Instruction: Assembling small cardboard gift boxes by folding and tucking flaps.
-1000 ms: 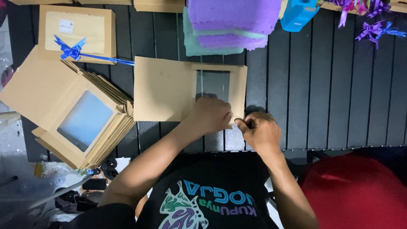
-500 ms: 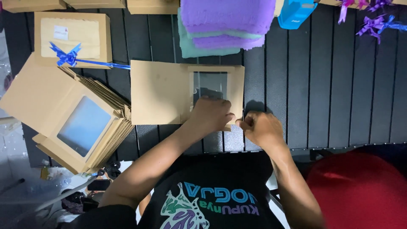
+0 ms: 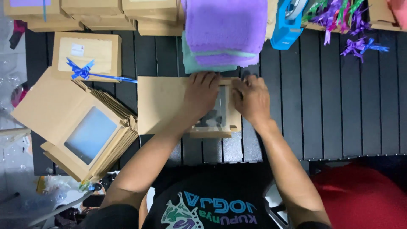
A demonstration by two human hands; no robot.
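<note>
On the dark slatted table (image 3: 339,106), just in front of the person, lies a flat brown cardboard box blank (image 3: 163,104) with a clear window panel near its right end; its long axis runs left to right across the slats, the plain end pointing left and the windowed end right, where a flap along the near edge is partly folded up. Left hand (image 3: 202,94) rests palm down on the cardboard beside the window, fingers spread and fairly flat, pressing rather than clasping; right hand (image 3: 251,99) sits at the right edge of the window, fingers curled over the cardboard there, though whether they pinch a flap cannot be told. Both hands lie just short of a stack of folded towels (image 3: 227,32); two purple ones show on top, one pale green beneath. Left of the blank, one finished box (image 3: 87,55) bears a blue ribbon bow (image 3: 82,70); nearer the person, a fanned pile of flat window boxes (image 3: 80,127) lies tilted, too many to count. One blue tape dispenser (image 3: 288,21) stands at the far edge, with a loose cluster of purple and blue bows (image 3: 343,25) to its right.
</note>
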